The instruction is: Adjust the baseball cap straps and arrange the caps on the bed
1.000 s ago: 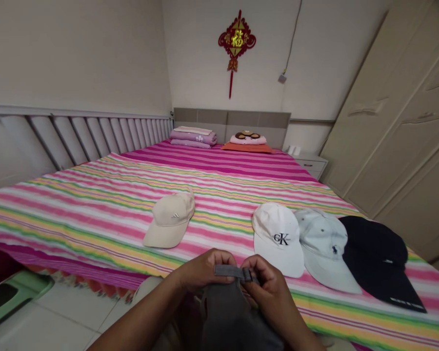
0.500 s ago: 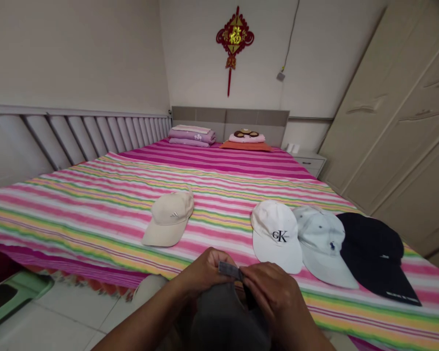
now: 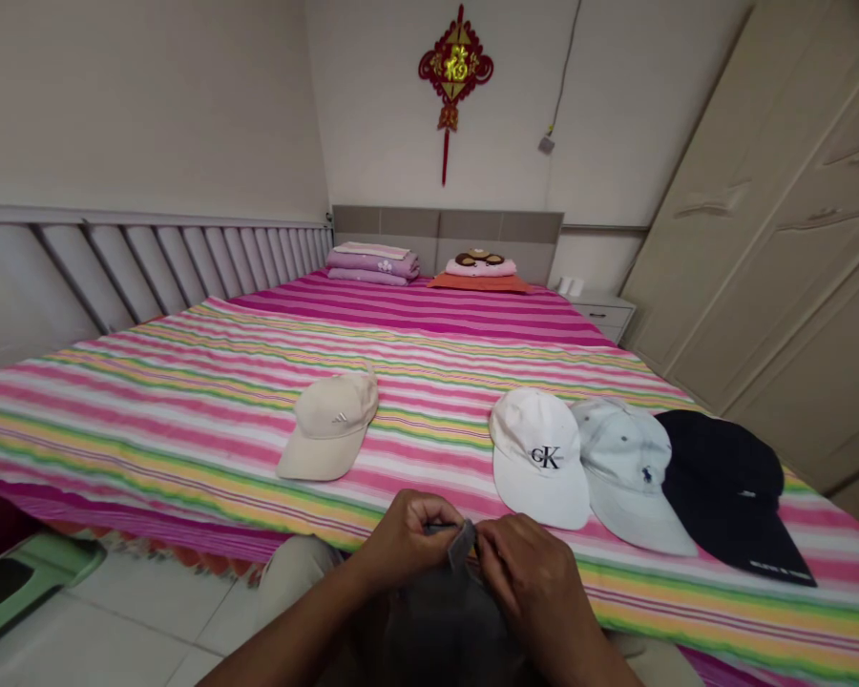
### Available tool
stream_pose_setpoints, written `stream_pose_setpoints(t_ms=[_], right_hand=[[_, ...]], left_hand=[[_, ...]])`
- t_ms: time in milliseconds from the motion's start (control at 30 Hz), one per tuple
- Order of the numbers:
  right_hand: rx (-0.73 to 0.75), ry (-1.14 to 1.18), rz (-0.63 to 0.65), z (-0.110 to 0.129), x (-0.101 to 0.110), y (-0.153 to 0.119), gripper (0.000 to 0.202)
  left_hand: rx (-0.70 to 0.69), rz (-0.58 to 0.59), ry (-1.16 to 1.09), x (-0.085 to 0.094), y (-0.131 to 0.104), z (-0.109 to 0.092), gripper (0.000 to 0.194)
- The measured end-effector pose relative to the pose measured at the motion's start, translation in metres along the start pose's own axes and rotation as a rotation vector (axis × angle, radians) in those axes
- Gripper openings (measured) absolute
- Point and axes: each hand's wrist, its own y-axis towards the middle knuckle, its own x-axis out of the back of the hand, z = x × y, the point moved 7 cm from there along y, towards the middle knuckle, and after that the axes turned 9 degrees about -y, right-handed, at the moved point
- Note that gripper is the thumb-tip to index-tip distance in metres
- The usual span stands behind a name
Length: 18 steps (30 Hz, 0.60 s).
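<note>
At the near edge of the bed, a dark grey cap (image 3: 448,620) is held low between my two hands, its strap (image 3: 462,547) at the top. My left hand (image 3: 408,534) pinches the strap from the left, fingers closed. From the other side my right hand (image 3: 536,572) grips the strap's dark end, fingertips pressed together. Beyond them lies a beige cap (image 3: 333,425) on the left. To the right, a white cap (image 3: 538,456), a pale blue cap (image 3: 631,472) and a black cap (image 3: 730,491) lie in an overlapping row. The grey cap's lower part is in shadow.
A striped sheet (image 3: 186,420) covers the bed. Folded purple bedding (image 3: 372,264) and a pink pillow (image 3: 481,268) lie by the headboard. A green stool (image 3: 39,577) stands on the tiled floor at lower left. A wardrobe (image 3: 765,239) stands along the right side.
The strap has turned from lying nearly flat to pointing upward between my hands. My left hand's fingers have shifted along it. The caps on the bed have stayed in place.
</note>
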Motion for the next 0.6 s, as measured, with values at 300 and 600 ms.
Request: stream_pose_setpoints(t_ms=[300,600], right_hand=[[-0.407,0.370,0.145,-0.030,-0.009,-0.002,0.023],[-0.140,0.026,0.207,-0.007,-0.013,-0.003,0.023]], left_hand=[[-0.002,-0.032,-0.109,0.008,-0.002,0.010,0.019],[-0.270,-0.025,0.376,-0.002,-0.008,-0.006,0.015]])
